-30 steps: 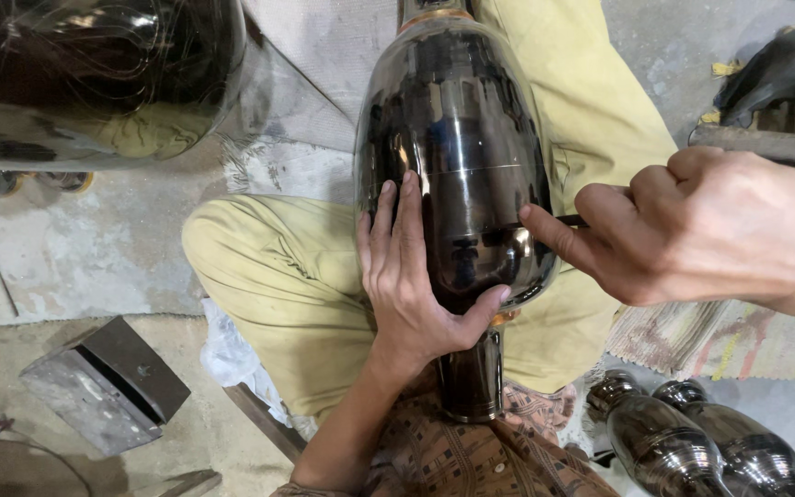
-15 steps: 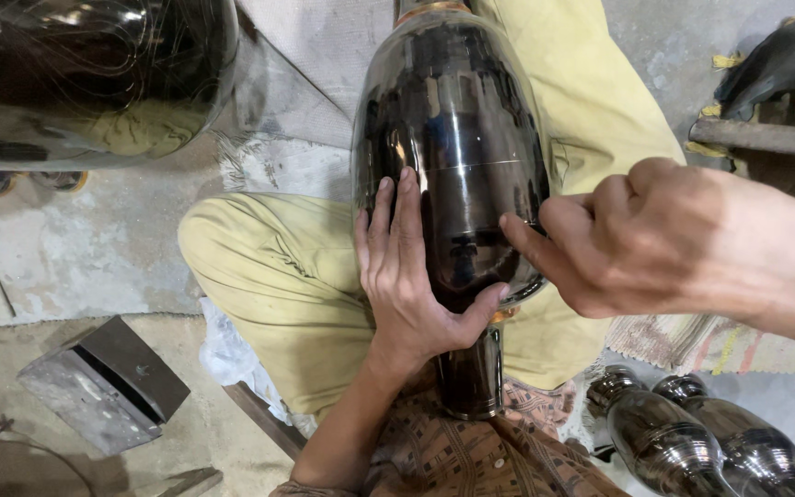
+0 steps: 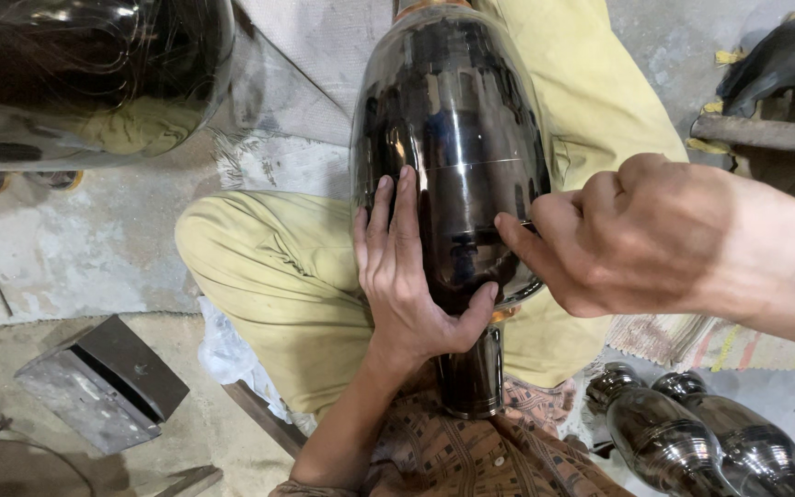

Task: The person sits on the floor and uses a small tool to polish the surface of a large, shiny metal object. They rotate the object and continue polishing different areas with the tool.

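A large shiny dark metal vase point(image 3: 453, 138) lies across my lap, its narrow neck pointing toward me. My left hand point(image 3: 411, 276) is spread flat on the vase's lower body, thumb hooked under its wide rim. My right hand point(image 3: 627, 235) is closed around a thin tool whose tip presses on the vase's right side, next to a fine scribed line running around the body. The tool itself is mostly hidden in my fist. My legs in yellow-green trousers point(image 3: 269, 267) are folded under the vase.
Another big glossy dark vessel point(image 3: 75, 74) fills the upper left. Two smaller dark metal vases point(image 3: 692, 437) lie at the lower right. A grey metal block point(image 3: 103, 382) sits on the concrete floor at lower left. Dark items rest at the upper right.
My right hand has slid left and slightly down along the vase's side, closer to my left thumb. The left hand and vase stay put.
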